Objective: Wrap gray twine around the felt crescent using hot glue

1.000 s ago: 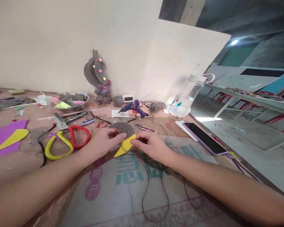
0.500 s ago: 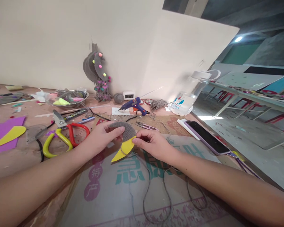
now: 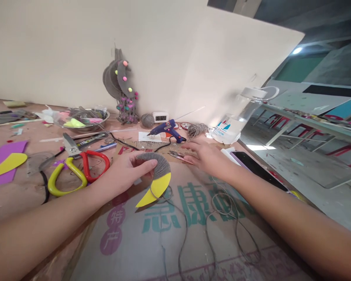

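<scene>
My left hand [image 3: 131,169] grips the upper end of a crescent [image 3: 160,182], its thumb over the part wound with grey yarn. The lower part of the crescent is bare yellow and tapers to a point. Loose grey yarn [image 3: 186,222] trails from it across the printed plastic sheet [image 3: 134,238]. My right hand [image 3: 204,158] is apart from the crescent, fingers spread beside small thread snips [image 3: 179,157] lying on the table. Whether its fingertips touch the snips is hard to tell.
Behind the hands lie a blue glue gun [image 3: 166,130], a yarn bundle [image 3: 196,130] and a clear bottle [image 3: 231,121]. Large scissors [image 3: 71,164] and a bowl of scraps [image 3: 84,127] are at left. A phone [image 3: 259,170] lies at right.
My right hand has let go of the crescent's edge and moved up and right to the snips, its fingers opening. My left hand still holds the crescent. The view has shifted slightly.
</scene>
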Demonstrator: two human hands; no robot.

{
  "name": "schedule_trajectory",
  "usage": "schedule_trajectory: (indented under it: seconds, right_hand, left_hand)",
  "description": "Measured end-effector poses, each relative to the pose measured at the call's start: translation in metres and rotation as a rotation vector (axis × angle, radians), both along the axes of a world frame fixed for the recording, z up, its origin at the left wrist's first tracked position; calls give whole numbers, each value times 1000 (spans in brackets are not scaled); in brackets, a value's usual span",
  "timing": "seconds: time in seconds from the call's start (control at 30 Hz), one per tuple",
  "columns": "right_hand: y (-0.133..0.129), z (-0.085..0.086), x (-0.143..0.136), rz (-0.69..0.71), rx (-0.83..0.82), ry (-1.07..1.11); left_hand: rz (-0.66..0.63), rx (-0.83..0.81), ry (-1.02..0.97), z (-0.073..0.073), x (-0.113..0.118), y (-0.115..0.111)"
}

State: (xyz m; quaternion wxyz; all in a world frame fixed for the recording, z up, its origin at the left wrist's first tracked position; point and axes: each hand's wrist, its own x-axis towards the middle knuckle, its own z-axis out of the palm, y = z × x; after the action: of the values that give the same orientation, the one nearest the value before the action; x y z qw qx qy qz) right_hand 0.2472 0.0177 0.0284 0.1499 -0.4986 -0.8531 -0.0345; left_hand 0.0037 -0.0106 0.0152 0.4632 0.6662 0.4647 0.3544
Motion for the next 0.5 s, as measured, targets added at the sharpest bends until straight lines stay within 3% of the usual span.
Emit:
schedule_trajectory:
  seconds: [0.3, 0.5]
  right_hand:
    - [6, -15, 1, 112, 37, -202]
    - [7, -27, 1, 68, 127, -187]
  left_hand:
    - [21, -20, 1, 1, 1, -1]
    - [39, -25, 19, 1, 1, -1]
